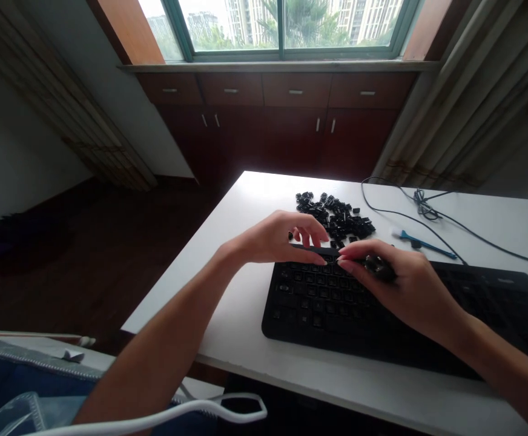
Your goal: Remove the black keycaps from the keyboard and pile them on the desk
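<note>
Daylight pours in through the window (291,24), the view outside washed pale, while the cabinets (268,127) and floor (55,272) sink into murk. Glare whitens the far end of the desk (227,242). The keyboard (350,327) is so dark its keys barely separate. Fine detail looks soft, and wide-angle stretch pulls the curtains (468,91) aslant at the edges.

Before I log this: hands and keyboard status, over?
Left hand open, far edge of keyboard; right hand gripping black pieces above it; loose keycaps heaped beyond.
</note>
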`<state>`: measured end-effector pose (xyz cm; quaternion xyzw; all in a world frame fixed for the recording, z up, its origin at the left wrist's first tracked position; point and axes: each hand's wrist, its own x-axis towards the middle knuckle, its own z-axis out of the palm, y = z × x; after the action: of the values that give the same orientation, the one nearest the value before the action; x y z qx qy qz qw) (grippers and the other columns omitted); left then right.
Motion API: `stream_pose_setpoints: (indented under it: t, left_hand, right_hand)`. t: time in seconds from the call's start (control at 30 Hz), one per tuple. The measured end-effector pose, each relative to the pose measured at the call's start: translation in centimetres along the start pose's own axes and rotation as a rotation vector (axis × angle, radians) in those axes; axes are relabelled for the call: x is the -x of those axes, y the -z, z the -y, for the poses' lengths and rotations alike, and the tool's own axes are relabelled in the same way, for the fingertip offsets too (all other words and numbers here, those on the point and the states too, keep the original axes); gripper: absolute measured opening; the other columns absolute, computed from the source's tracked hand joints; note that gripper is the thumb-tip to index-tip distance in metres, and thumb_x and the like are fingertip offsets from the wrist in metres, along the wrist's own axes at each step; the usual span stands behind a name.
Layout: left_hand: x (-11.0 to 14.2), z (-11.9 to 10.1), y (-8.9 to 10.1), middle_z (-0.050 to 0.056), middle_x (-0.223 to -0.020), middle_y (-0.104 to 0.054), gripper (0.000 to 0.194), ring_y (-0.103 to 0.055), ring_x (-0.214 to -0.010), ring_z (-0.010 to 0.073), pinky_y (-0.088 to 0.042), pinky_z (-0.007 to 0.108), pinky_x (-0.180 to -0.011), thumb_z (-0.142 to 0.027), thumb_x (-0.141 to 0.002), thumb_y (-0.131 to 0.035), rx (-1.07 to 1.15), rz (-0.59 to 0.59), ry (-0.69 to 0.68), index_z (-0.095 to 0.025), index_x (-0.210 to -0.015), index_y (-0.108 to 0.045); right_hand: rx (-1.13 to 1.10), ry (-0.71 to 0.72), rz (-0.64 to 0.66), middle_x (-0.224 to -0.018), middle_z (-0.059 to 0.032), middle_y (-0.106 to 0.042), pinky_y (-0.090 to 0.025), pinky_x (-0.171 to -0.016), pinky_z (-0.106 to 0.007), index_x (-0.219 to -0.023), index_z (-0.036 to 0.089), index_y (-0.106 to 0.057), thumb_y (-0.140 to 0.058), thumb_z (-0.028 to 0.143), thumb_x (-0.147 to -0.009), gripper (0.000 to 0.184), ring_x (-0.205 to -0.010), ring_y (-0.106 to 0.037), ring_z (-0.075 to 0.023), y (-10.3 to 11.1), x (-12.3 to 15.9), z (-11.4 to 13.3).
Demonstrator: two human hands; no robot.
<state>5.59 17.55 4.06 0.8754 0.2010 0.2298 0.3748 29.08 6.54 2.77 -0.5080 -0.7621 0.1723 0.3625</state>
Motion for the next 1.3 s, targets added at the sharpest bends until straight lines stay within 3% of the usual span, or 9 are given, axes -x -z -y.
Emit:
stream_pose_setpoints:
  t: [0.2,0.4,0.5,0.67,0.87,1.03,1.3]
  left_hand:
    - [-0.4,-0.7,-2.1,0.004,-0.094,-0.07,0.026,-0.065,-0.081,0.0135,-0.056,0.026,-0.075,-0.026,-0.077,-0.081,-0.01,-0.026,-0.135,-0.017,-0.1,-0.071]
    - [-0.3,-0.8,-2.2,0.006,-0.096,-0.069,0.016,-0.067,-0.085,0.0138,-0.058,0.027,-0.077,-0.024,-0.084,-0.074,-0.038,-0.07,-0.2,-0.017,-0.098,-0.073]
    - [-0.3,-0.8,-1.9,0.006,-0.097,-0.07,0.017,-0.069,-0.087,0.0153,-0.058,0.028,-0.08,-0.024,-0.082,-0.076,-0.047,-0.058,-0.18,-0.018,-0.099,-0.073]
    - [0.4,-1.2,-1.7,0.005,-0.095,-0.072,0.019,-0.069,-0.084,0.0144,-0.058,0.027,-0.078,-0.023,-0.081,-0.078,0.006,-0.072,-0.11,-0.017,-0.098,-0.074]
    - [2.9,-2.7,-3.3,0.003,-0.089,-0.074,0.018,-0.069,-0.079,0.0127,-0.056,0.023,-0.073,-0.025,-0.082,-0.078,-0.046,-0.186,-0.004,-0.017,-0.098,-0.075]
    - [5.2,-3.2,-5.0,0.001,-0.084,-0.074,0.015,-0.067,-0.074,0.0117,-0.053,0.021,-0.068,-0.026,-0.081,-0.078,-0.12,-0.308,0.076,-0.018,-0.093,-0.076]
    - [8.5,-3.4,-5.7,0.004,-0.098,-0.074,0.021,-0.069,-0.086,0.0153,-0.057,0.026,-0.08,-0.026,-0.088,-0.072,-0.092,-0.291,0.099,-0.021,-0.108,-0.073]
  right_hand:
    - [-0.079,-0.069,-0.038,-0.092,0.0046,-0.075,-0.054,-0.072,-0.025,-0.101,0.029,-0.067,-0.07,0.034,-0.089,0.013,-0.08,-0.071,-0.0142,-0.2,0.0,0.0]
    - [-0.065,-0.023,-0.035,-0.088,0.0034,-0.073,-0.053,-0.07,-0.024,-0.102,0.026,-0.066,-0.066,0.028,-0.091,0.011,-0.074,-0.068,-0.0123,-0.1,0.0,0.3]
    - [0.009,0.078,-0.023,-0.09,0.0015,-0.072,-0.053,-0.068,-0.025,-0.109,0.025,-0.065,-0.064,0.021,-0.091,0.019,-0.072,-0.066,-0.0119,-0.1,0.1,0.2]
    - [0.074,0.294,-0.013,-0.118,-0.0047,-0.069,-0.056,-0.084,-0.028,-0.118,0.024,-0.064,-0.065,0.014,-0.089,0.031,-0.096,-0.068,-0.0161,-0.3,0.4,-0.4]
    - [0.072,0.319,-0.006,-0.114,-0.0031,-0.072,-0.057,-0.086,-0.028,-0.117,0.025,-0.067,-0.068,0.018,-0.089,0.029,-0.096,-0.07,-0.0159,-1.1,0.8,0.0]
    - [0.042,0.328,0.08,-0.113,-0.003,-0.072,-0.057,-0.085,-0.027,-0.116,0.024,-0.067,-0.066,0.02,-0.091,0.025,-0.096,-0.07,-0.0153,-1.9,1.1,0.4]
    - [0.08,0.437,0.18,-0.113,-0.007,-0.073,-0.058,-0.08,-0.03,-0.119,0.021,-0.065,-0.061,0.018,-0.093,0.027,-0.094,-0.071,-0.0184,-2.9,1.2,1.2]
